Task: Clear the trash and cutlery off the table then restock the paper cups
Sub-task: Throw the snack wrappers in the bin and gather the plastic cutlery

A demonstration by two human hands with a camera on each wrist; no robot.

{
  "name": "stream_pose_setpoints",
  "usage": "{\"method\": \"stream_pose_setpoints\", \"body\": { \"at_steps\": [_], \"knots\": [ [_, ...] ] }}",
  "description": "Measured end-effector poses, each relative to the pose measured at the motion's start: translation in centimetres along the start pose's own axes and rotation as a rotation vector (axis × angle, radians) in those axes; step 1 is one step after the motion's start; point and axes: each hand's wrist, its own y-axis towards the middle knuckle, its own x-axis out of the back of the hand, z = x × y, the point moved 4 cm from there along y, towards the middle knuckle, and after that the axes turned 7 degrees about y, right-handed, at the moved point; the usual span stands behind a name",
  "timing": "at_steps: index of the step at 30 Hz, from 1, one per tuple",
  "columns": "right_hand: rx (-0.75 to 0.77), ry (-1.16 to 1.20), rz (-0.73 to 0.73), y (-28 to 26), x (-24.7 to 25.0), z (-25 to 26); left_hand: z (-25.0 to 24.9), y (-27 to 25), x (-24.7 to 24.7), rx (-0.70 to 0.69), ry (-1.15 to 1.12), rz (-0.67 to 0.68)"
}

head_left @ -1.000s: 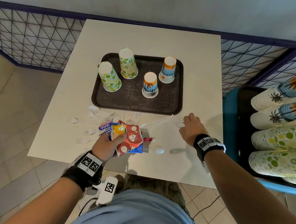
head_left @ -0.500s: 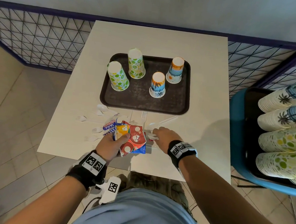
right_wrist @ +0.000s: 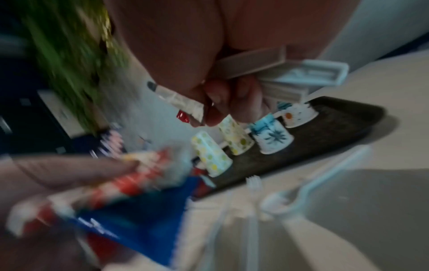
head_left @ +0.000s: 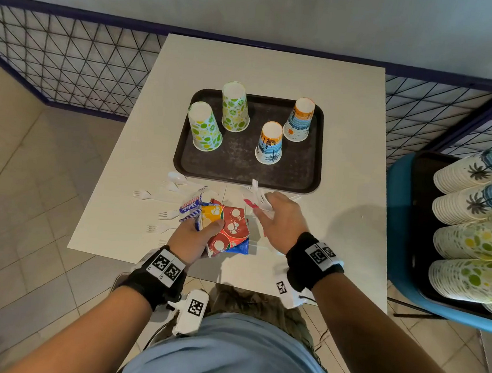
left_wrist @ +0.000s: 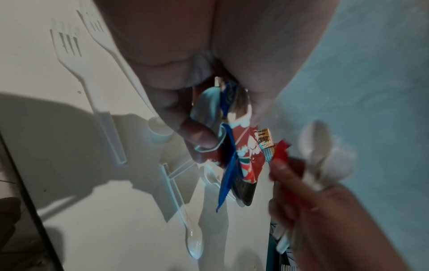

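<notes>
My left hand (head_left: pixel 201 227) grips a bunch of colourful snack wrappers (head_left: pixel 228 229) above the near part of the white table (head_left: pixel 274 71); the wrappers (left_wrist: pixel 241 157) fan out below the fingers. My right hand (head_left: pixel 266 209) holds several white plastic spoons and forks (head_left: pixel 257 195) and pinches a small red and white sachet (right_wrist: pixel 185 108), just right of the wrappers. White forks (head_left: pixel 159 197) and spoons (head_left: pixel 176 176) lie scattered on the table left of the hands. Upside-down paper cups, green (head_left: pixel 236 107) and blue-orange (head_left: pixel 270 143), stand on a dark tray (head_left: pixel 240 167).
At the right a blue chair (head_left: pixel 398 219) carries a black tray with long lying stacks of paper cups (head_left: pixel 473 244). A wire-mesh fence (head_left: pixel 70 61) runs behind the table. Tiled floor lies to the left and below.
My right hand came in from the right side of the table with cutlery, took up the red sachet beside the wrappers and lifted. The left hand kept holding the wrappers.
</notes>
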Motion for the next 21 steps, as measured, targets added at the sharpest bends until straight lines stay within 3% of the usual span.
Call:
{"method": "stream_pose_setpoints", "body": {
  "at_steps": [4, 9, 15, 21],
  "knots": [
    [-0.009, 0.207, 0.068, -0.7, -0.6, 3.7, -0.6, 0.3, -0.9, -0.034, 0.002, 0.009],
    [0.018, 0.059, 0.081, -0.1, -1.2, 3.7, -1.1, 0.4, -1.3, -0.033, -0.130, 0.046],
    [0.025, 0.079, 0.032, 0.0, -0.8, 3.9, -1.0, 0.6, -1.5, -0.008, -0.216, 0.069],
    [0.037, 0.087, 0.125, 0.0, -0.9, 4.5, -1.5, 1.2, -1.0, -0.077, -0.108, 0.038]
  ]
}}
